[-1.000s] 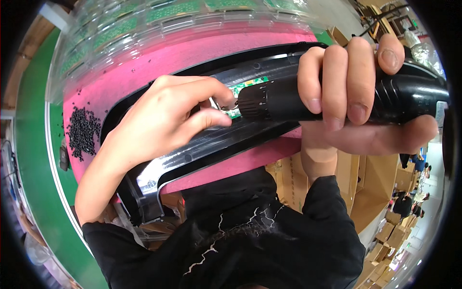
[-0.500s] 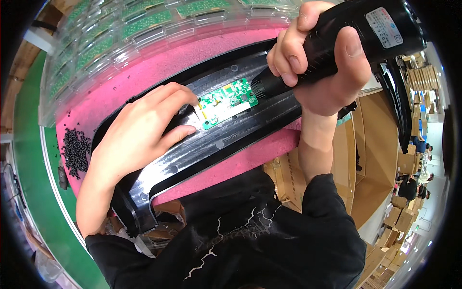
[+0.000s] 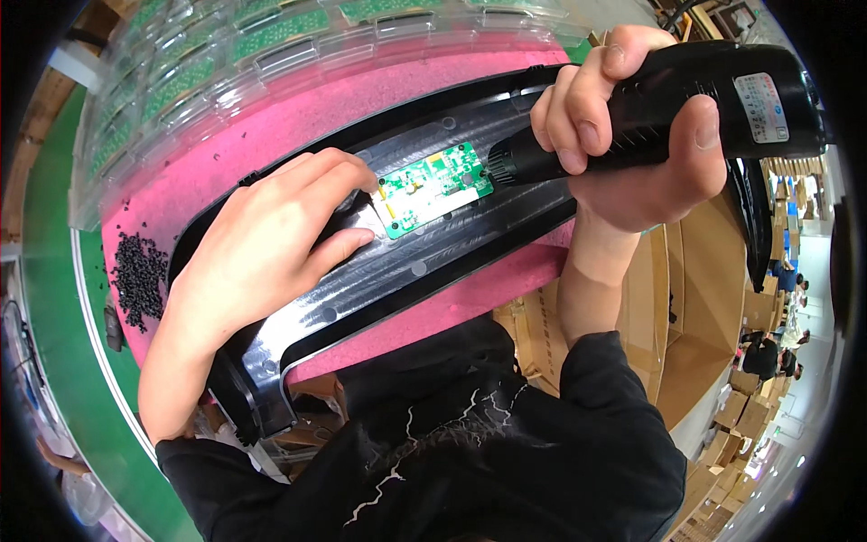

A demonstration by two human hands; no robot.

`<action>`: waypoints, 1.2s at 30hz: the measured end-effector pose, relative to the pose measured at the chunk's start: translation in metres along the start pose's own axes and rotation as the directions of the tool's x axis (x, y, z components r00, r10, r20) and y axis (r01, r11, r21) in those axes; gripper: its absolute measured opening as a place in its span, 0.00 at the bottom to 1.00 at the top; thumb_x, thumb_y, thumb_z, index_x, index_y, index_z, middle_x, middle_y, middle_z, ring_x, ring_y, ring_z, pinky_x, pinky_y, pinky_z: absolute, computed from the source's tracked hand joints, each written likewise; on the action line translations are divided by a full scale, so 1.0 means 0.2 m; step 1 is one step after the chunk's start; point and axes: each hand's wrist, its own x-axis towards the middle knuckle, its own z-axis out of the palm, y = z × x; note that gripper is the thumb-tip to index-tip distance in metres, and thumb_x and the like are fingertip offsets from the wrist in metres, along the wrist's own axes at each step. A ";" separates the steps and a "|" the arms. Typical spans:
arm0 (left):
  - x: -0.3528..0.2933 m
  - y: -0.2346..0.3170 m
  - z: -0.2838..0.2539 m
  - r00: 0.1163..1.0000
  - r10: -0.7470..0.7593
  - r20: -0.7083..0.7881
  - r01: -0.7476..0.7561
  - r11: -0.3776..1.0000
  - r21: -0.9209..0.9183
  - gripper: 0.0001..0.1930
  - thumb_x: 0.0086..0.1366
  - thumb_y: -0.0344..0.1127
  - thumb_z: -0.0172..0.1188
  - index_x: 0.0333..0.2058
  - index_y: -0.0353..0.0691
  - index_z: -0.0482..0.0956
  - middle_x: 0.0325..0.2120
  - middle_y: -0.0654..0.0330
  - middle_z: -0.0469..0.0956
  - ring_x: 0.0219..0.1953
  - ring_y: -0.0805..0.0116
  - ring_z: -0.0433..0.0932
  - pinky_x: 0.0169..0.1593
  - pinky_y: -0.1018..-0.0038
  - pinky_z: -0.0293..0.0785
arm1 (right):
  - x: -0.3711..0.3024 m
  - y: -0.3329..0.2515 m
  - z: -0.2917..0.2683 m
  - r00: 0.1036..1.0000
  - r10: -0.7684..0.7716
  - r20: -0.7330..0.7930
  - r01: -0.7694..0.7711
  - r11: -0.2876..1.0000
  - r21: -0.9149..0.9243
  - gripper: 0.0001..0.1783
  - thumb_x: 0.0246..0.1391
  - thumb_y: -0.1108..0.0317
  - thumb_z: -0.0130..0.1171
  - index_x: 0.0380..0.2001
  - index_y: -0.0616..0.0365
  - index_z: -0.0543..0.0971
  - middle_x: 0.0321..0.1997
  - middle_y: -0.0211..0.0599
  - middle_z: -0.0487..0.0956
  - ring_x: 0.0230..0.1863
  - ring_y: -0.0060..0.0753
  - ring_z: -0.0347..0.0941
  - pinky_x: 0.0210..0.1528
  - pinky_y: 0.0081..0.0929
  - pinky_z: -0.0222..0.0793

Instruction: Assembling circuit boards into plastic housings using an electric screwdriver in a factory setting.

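Observation:
A green circuit board lies inside a long, curved black plastic housing. Dark screw heads show near some of its corners. My left hand rests over the housing at the board's left end, thumb and fingertips apart on either side of a pale, shiny patch at its edge. Its other fingers are partly hidden. My right hand is wrapped round a black electric screwdriver, held nearly level. The ribbed nose of the tool is at the board's right end; the bit's tip and any contact cannot be made out.
Under the housing is a pink mat, with a heap of small black screws at its left. Clear plastic trays of green boards line the far side. Open cardboard boxes stand on the right; people and stacked cartons are beyond.
My right hand and the screwdriver have moved right and slightly down, and the tool lies more level. The board appears slightly farther right. My left hand has barely moved.

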 end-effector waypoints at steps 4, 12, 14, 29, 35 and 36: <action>0.00 0.00 -0.01 1.000 0.000 0.003 0.000 1.000 -0.011 0.19 0.55 0.27 0.66 0.45 0.36 0.73 0.45 0.56 0.76 0.37 0.56 0.77 0.42 0.67 0.77 | 0.01 0.00 0.00 0.999 0.010 0.034 -0.011 1.000 0.020 0.32 0.59 0.39 0.46 0.42 0.62 0.70 0.16 0.30 0.67 0.13 0.22 0.60 0.20 0.25 0.58; 0.01 0.01 0.00 1.000 0.003 -0.004 -0.003 1.000 0.000 0.18 0.55 0.27 0.66 0.45 0.36 0.73 0.45 0.55 0.76 0.38 0.55 0.77 0.42 0.66 0.77 | 0.00 0.04 0.02 0.995 0.091 0.032 -0.090 0.995 -0.040 0.34 0.58 0.36 0.48 0.42 0.63 0.71 0.16 0.29 0.66 0.13 0.20 0.58 0.18 0.23 0.58; 0.00 0.02 0.00 1.000 -0.008 0.001 0.008 1.000 0.000 0.18 0.55 0.27 0.66 0.45 0.36 0.73 0.45 0.55 0.76 0.39 0.55 0.77 0.42 0.66 0.77 | 0.00 0.04 0.04 0.997 0.069 0.018 -0.068 0.997 -0.038 0.35 0.58 0.36 0.48 0.43 0.63 0.71 0.16 0.29 0.66 0.13 0.20 0.59 0.18 0.22 0.58; 0.01 0.02 0.00 1.000 -0.001 0.011 0.001 1.000 0.010 0.18 0.56 0.28 0.65 0.45 0.36 0.73 0.46 0.55 0.76 0.39 0.54 0.77 0.42 0.66 0.77 | 0.00 -0.03 0.06 0.949 0.313 -0.025 -0.312 0.950 0.030 0.37 0.49 0.48 0.69 0.43 0.73 0.69 0.16 0.39 0.71 0.14 0.28 0.65 0.15 0.22 0.61; 0.00 0.02 0.00 1.000 0.003 0.014 -0.003 1.000 0.009 0.18 0.57 0.29 0.65 0.45 0.36 0.73 0.46 0.55 0.75 0.38 0.55 0.77 0.42 0.66 0.76 | -0.01 -0.01 0.08 0.950 0.292 -0.110 -0.288 0.956 0.047 0.35 0.50 0.49 0.69 0.43 0.73 0.69 0.17 0.38 0.71 0.15 0.27 0.65 0.16 0.22 0.61; 0.00 0.01 0.00 1.000 0.001 0.008 -0.002 1.000 0.013 0.17 0.57 0.29 0.65 0.45 0.36 0.73 0.46 0.55 0.75 0.38 0.55 0.77 0.42 0.66 0.76 | -0.01 0.00 0.07 0.952 0.294 -0.089 -0.286 0.954 0.091 0.35 0.50 0.49 0.68 0.43 0.73 0.68 0.17 0.38 0.71 0.15 0.27 0.65 0.16 0.22 0.61</action>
